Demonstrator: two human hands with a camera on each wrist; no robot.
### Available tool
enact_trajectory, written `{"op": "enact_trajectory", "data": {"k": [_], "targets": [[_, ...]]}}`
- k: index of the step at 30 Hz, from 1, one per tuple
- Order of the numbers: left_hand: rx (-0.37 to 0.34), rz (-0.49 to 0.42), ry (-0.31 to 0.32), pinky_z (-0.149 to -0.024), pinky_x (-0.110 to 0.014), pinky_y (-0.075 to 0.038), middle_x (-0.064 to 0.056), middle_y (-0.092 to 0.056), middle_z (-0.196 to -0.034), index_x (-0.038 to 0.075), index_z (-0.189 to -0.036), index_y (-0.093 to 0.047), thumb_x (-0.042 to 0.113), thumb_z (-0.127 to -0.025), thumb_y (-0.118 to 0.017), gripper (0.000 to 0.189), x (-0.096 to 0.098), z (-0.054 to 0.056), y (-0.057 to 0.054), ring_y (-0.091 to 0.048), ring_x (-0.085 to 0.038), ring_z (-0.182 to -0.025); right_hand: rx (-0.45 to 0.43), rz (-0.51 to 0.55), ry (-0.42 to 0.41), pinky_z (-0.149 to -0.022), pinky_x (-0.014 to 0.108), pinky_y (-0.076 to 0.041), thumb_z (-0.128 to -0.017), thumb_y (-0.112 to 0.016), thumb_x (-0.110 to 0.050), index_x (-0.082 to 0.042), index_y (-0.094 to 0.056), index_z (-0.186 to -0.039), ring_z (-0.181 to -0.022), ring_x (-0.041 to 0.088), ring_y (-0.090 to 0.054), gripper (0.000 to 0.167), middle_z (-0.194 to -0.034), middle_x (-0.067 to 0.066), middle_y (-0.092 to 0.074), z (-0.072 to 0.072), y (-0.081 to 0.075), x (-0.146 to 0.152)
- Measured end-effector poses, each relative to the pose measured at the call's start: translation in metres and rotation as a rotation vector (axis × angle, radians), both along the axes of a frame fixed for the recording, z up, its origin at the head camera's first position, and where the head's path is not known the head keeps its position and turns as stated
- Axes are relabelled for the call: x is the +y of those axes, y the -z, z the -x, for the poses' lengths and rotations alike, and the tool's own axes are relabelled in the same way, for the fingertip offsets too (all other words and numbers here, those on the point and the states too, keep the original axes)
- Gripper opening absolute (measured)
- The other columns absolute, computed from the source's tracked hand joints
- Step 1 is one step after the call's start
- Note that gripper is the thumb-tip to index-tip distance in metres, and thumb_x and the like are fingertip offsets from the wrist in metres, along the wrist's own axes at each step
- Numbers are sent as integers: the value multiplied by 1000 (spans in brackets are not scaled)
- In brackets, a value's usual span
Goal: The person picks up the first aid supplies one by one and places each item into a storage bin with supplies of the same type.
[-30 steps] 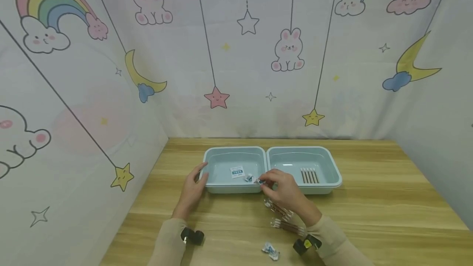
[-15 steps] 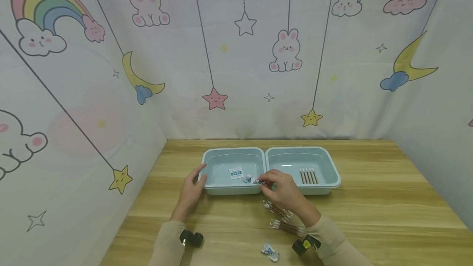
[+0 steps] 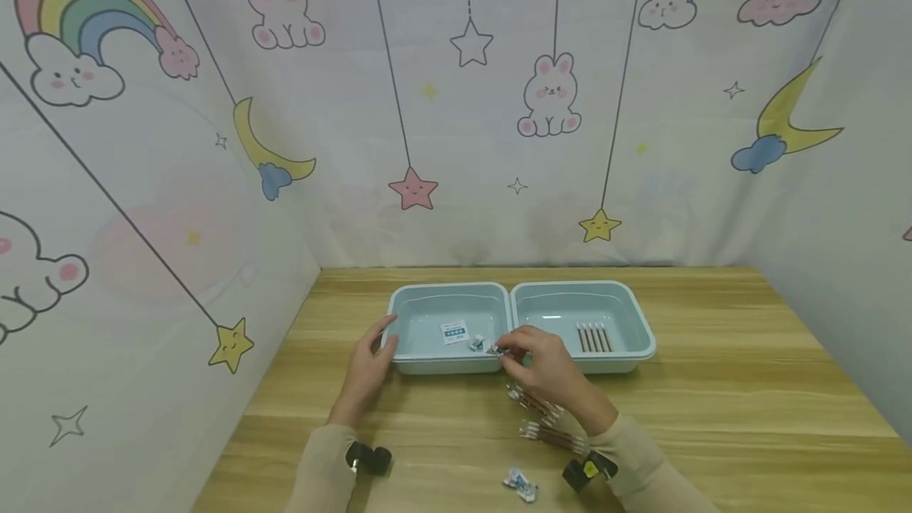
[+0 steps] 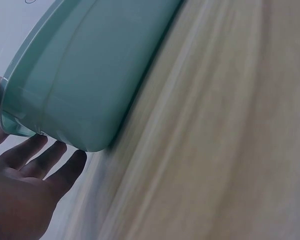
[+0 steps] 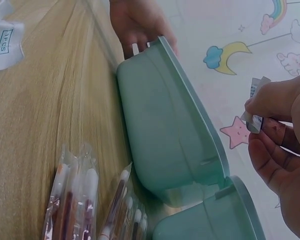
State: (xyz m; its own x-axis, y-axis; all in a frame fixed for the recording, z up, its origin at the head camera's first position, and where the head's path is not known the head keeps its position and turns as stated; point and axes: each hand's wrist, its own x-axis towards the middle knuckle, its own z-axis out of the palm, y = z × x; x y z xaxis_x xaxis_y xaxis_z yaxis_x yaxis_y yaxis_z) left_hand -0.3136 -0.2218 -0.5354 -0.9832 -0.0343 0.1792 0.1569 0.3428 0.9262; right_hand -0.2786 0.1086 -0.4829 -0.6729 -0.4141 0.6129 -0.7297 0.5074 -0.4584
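Observation:
My right hand (image 3: pixel 545 362) pinches a small crumpled white-and-blue packet (image 5: pixel 255 107) between thumb and fingers, over the front right corner of the left tray (image 3: pixel 449 289). My left hand (image 3: pixel 369 366) holds that pale blue plastic tray by its left end, with fingertips against the outer wall in the left wrist view. Inside it lie a flat white-and-blue packet (image 3: pixel 454 332) and a second crumpled packet (image 3: pixel 478 343). Close beside it, the right tray (image 3: pixel 577 286) contains a row of brown-stemmed cotton swabs (image 3: pixel 594 338).
Bundles of wrapped cotton swabs (image 3: pixel 552 435) lie on the wooden table (image 3: pixel 427 434) in front of the trays, partly under the right forearm. Another crumpled packet (image 3: pixel 521 485) is near the front edge. A cartoon-printed cloth (image 3: pixel 456 141) stands behind and at both sides.
The head view has shifted slightly. Both hands, the trays and the pinched packet keep their places.

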Motion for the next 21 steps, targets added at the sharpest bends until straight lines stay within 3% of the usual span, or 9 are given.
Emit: {"op": "enact_trajectory", "data": {"k": [14, 21], "targets": [[-11, -9, 3, -138, -55, -26, -26, -42, -170, 2, -154, -55, 13, -109, -56, 46, 0, -1, 2, -32, -42, -164, 19, 2, 4, -65, 25, -64, -85, -83, 0, -7, -79, -103, -76, 12, -70, 20, -93, 5, -77, 0, -3, -4], [-5, -9, -1, -138, -56, -26, -25, -42, -170, 3, -154, -55, 13, -109, -56, 46, 0, 0, 1, -33, -43, -163, 16, -5, 11, -66, 29, -65, -86, -82, 1, -7, -79, -104, -76, 14, -71, 19, -95, 7, -78, 3, -7, -7]]}}
